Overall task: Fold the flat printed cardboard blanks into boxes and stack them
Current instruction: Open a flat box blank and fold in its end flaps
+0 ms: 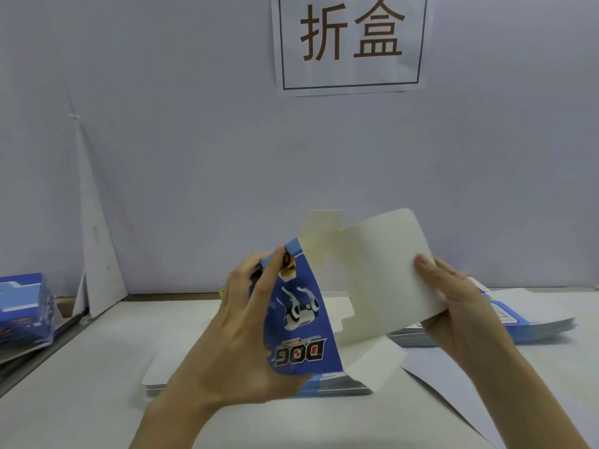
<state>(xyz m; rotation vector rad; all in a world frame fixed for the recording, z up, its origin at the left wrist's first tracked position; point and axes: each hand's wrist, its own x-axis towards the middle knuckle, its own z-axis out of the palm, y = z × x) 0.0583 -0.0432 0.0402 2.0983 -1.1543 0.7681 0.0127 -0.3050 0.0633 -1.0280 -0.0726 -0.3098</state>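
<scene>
I hold one cardboard blank (372,277) up over the table, half bent. Its blue printed panel with a robot dog and "DOG" faces me on the left; its plain cream inside shows on the right. My left hand (249,322) grips the blue panel, thumb on its upper edge. My right hand (453,303) pinches the cream panel at its right edge, thumb on the face. A pile of flat blanks (155,377) lies on the table below my hands. A second pile of flat blanks (531,322) lies to the right.
Folded blue boxes (22,309) are stacked at the far left edge. A white sign with two characters (351,40) hangs on the grey back wall. A white sheet (453,384) lies on the table at front right.
</scene>
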